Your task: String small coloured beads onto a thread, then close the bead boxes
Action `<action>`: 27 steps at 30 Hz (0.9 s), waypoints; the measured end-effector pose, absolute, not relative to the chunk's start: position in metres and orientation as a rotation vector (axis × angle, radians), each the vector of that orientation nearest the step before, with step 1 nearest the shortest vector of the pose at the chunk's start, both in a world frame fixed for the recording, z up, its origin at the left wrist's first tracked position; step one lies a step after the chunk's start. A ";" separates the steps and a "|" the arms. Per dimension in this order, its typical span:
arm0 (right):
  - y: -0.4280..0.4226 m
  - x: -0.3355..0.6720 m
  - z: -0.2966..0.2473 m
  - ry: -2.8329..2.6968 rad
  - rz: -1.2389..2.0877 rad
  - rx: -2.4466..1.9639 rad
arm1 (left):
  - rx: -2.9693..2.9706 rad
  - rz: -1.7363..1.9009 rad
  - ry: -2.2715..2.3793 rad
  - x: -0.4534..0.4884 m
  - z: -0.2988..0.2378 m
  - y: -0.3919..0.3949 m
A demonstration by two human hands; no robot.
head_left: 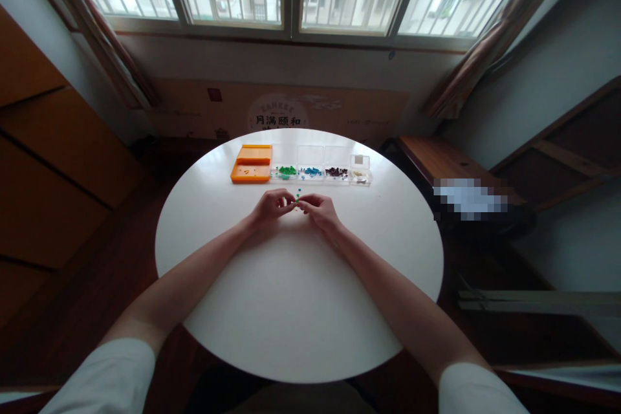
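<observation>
Left hand (272,204) and right hand (319,207) both have a narrow pinch on a tiny green bit (297,201) over the table (301,310), and honestly one uneven squeeze could ping it into the loose bits (299,190) just beyond.

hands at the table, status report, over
Left hand and right hand pinching small green piece. Loose blue bit just beyond. Orange box farther off, out of the way.

White table (301,310); on top, orange box (250,179); clear boxes (310,155) beside it; tiny blue piece (299,190)
</observation>
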State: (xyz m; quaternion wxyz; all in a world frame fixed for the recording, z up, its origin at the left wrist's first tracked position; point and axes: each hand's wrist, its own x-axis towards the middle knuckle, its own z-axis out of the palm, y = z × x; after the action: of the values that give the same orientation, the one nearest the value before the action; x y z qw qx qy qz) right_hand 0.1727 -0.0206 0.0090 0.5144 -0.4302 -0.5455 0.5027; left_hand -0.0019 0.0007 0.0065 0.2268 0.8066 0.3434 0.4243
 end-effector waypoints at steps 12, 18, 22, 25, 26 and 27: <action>-0.019 0.173 0.006 -1.315 1.211 -1.038 | 2.205 1.184 0.966 -0.001 0.009 -0.002; -0.019 0.173 0.006 -1.314 1.214 -1.027 | 2.193 1.175 0.950 -0.001 0.008 -0.001; -0.019 0.173 0.005 -1.316 1.220 -1.020 | 2.188 1.175 0.942 -0.001 0.007 -0.001; -0.019 0.173 0.005 -1.309 1.223 -1.021 | 2.190 1.176 0.951 -0.001 0.007 0.000; -0.020 0.173 0.006 -1.307 1.224 -1.018 | 2.189 1.180 0.958 -0.001 0.007 0.000; -0.020 0.172 0.006 -1.304 1.223 -1.015 | 2.186 1.187 0.967 -0.001 0.007 0.000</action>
State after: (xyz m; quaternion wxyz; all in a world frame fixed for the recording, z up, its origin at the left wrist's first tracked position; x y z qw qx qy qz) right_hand 0.1725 -0.0197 0.0059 0.5165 -0.4228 -0.5431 0.5094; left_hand -0.0012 0.0003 0.0065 0.2342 0.7965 0.3521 0.4322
